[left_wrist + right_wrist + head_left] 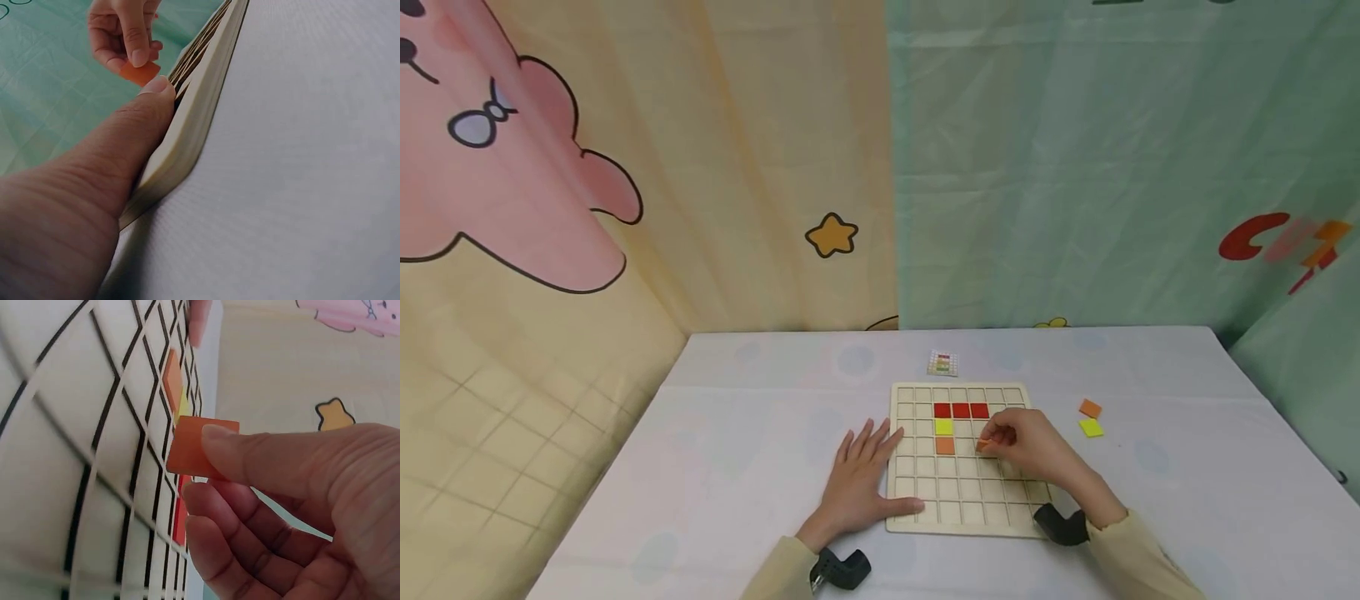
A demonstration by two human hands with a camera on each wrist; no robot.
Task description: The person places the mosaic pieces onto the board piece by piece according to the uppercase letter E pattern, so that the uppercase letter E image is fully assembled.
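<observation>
A pale wooden grid board [970, 512] lies on the table. Three red tiles [961, 410] sit in a row near its top, with a yellow tile [943, 427] and an orange tile [945, 446] below the leftmost one. My right hand [1026, 442] pinches another orange tile [194, 447] between thumb and fingers, close over the squares right of the placed orange one. With fingers spread, my left hand [865, 483] rests along the board's left side, its thumb [134, 119] lying over the edge.
To the right of the board lie a loose orange tile [1090, 408] and a loose yellow tile [1092, 427]. Behind the board is a small card [943, 363] with a coloured grid pattern. Printed curtains [775, 167] hang beyond the table [715, 417].
</observation>
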